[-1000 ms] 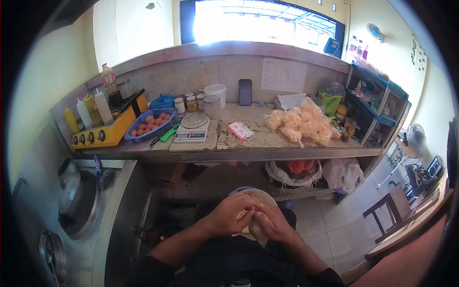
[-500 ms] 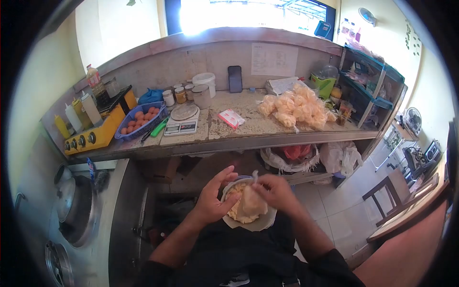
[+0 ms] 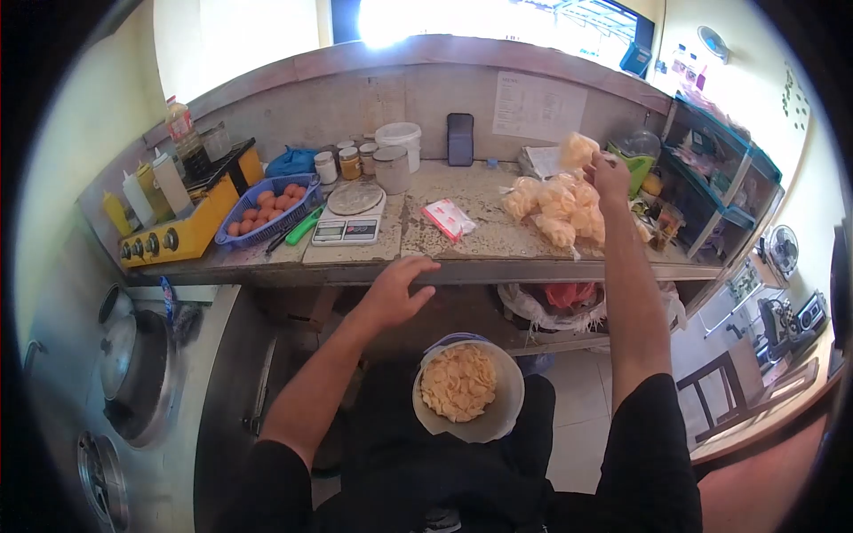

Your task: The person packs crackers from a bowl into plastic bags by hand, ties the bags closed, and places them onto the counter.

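Observation:
My right hand (image 3: 608, 176) is closed on the top of a small filled plastic bag (image 3: 577, 151), at the pile of similar bags (image 3: 558, 206) on the counter's right part. My left hand (image 3: 398, 293) hangs open in front of the counter edge, its fingers apart and nothing in it. Below, between my legs, a round white tub (image 3: 509, 400) holds pale yellow chips (image 3: 458, 383). A red and white plastic packet (image 3: 449, 219) lies mid-counter, beside a digital scale (image 3: 348, 229).
Eggs fill a blue basket (image 3: 264, 233) left of the scale. Behind stand jars (image 3: 391, 169) and an upright phone (image 3: 459, 139). A yellow stove (image 3: 169, 246) with squeeze bottles is at the left, a shelf (image 3: 711, 186) at the right.
My right hand has carried the filled bag from over the tub up to the pile. My left hand has moved up and away from the tub, leaving the chips uncovered.

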The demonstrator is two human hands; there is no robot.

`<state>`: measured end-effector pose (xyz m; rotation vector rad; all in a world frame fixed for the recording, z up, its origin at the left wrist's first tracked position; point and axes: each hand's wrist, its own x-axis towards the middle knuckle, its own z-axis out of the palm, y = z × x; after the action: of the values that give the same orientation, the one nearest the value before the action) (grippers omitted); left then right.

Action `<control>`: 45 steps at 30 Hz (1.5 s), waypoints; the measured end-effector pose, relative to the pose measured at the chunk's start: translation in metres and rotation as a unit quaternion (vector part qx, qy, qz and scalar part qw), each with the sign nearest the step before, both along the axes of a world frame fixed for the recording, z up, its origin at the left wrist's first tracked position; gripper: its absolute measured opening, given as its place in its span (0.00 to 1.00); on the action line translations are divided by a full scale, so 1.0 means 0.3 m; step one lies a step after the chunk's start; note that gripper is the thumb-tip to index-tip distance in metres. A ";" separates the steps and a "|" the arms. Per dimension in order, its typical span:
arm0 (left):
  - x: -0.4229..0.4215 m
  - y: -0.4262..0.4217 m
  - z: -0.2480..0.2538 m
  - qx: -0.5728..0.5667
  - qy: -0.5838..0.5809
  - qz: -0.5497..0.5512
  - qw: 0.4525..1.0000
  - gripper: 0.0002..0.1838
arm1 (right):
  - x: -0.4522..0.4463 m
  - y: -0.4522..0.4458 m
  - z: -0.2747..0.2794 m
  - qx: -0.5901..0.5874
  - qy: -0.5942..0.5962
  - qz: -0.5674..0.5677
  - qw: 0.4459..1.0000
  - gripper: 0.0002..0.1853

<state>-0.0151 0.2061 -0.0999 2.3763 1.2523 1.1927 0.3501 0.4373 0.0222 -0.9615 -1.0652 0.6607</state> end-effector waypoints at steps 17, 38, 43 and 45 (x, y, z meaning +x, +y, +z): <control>0.076 0.478 -0.073 0.030 0.025 0.123 0.992 0.23 | -0.455 -0.139 -0.406 0.118 -0.535 0.158 0.822 0.12; 0.103 0.451 -0.068 0.012 -0.017 0.156 0.988 0.08 | -0.605 -0.098 -0.490 0.133 -0.593 0.077 0.790 0.10; 0.100 0.457 -0.080 0.009 -0.022 0.185 0.982 0.08 | -0.641 -0.117 -0.495 0.095 -0.512 0.075 0.850 0.08; 0.104 0.449 -0.076 0.002 -0.022 0.192 0.981 0.09 | -0.634 -0.119 -0.494 0.080 -0.495 0.095 0.860 0.07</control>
<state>0.0160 0.3409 -0.1227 2.1556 1.7507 1.3390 0.1597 0.4017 -0.1261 -1.0666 -2.1123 0.1807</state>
